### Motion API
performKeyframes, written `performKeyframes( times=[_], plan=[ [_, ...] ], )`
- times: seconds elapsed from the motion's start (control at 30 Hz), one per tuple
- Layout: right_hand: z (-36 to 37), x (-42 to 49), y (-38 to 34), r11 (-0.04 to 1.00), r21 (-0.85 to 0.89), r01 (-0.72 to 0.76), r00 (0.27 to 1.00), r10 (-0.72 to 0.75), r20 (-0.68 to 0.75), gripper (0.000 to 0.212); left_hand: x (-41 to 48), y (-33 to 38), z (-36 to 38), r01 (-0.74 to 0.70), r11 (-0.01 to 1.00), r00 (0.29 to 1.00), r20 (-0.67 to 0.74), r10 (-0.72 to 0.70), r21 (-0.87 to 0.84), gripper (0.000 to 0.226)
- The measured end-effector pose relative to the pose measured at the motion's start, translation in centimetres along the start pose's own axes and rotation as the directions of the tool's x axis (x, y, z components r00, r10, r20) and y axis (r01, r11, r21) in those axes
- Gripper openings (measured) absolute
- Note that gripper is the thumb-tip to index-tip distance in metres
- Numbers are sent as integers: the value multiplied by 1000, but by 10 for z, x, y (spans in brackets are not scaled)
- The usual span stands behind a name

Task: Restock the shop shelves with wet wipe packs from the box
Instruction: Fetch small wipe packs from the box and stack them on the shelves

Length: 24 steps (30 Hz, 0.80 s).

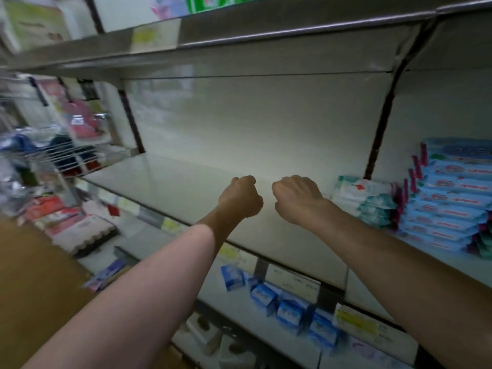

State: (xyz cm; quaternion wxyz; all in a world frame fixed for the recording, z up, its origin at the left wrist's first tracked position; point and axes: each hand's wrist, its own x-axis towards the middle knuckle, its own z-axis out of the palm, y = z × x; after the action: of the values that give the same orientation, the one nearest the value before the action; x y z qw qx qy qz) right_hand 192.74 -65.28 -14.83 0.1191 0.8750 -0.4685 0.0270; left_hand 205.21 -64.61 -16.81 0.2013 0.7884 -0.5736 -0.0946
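Observation:
Both my arms reach out over the white middle shelf (170, 179). My left hand (241, 197) and my right hand (296, 198) hover side by side above its front half, fingers curled under, and I see nothing in either. Stacked wet wipe packs sit at the right end of this shelf: a pale green and white pile (364, 201) and, further right, a taller pile of blue packs (450, 198). A brown cardboard surface (34, 286), maybe the box, fills the lower left corner; its inside is hidden.
An upper shelf (239, 35) overhangs the hands, with goods on top. Below, a shelf holds small blue packs (288, 312) behind price labels. Wire baskets (58, 155) and hanging goods crowd the left, blurred. A dark upright bracket (383, 123) divides the shelf bays.

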Motion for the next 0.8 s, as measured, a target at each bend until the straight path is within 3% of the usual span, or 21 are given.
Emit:
performKeyframes(
  times=[0.07, 0.3, 0.43, 0.53, 0.63, 0.8],
  plan=[
    [-7, -1, -27, 998, 13, 57, 998, -57, -11, 8, -13, -25, -15, 34, 999, 999, -19, -33, 11, 53],
    [-35, -24, -131, 976, 57, 208, 978, -207, -21, 19, -81, -107, -66, 214, 977, 974, -85, -212, 9, 44],
    [-47, -43, -185, 940, 34, 340, 939, -337, -68, 6, -125, -144, -87, 274, 962, 952, -139, -272, 1, 48],
    [-56, -61, -220, 914, 28, 405, 913, -402, -74, 12, -165, -168, -101, 351, 936, 924, -153, -350, -20, 44],
    [-70, -82, -250, 865, 24, 501, 864, -498, -79, 6, -208, -189, -117, 432, 901, 883, -189, -429, -25, 39],
    [-84, -132, -291, 752, 62, 656, 750, -642, -159, 25, -290, -207, -137, 592, 806, 779, -250, -575, -12, 38]
  ],
)
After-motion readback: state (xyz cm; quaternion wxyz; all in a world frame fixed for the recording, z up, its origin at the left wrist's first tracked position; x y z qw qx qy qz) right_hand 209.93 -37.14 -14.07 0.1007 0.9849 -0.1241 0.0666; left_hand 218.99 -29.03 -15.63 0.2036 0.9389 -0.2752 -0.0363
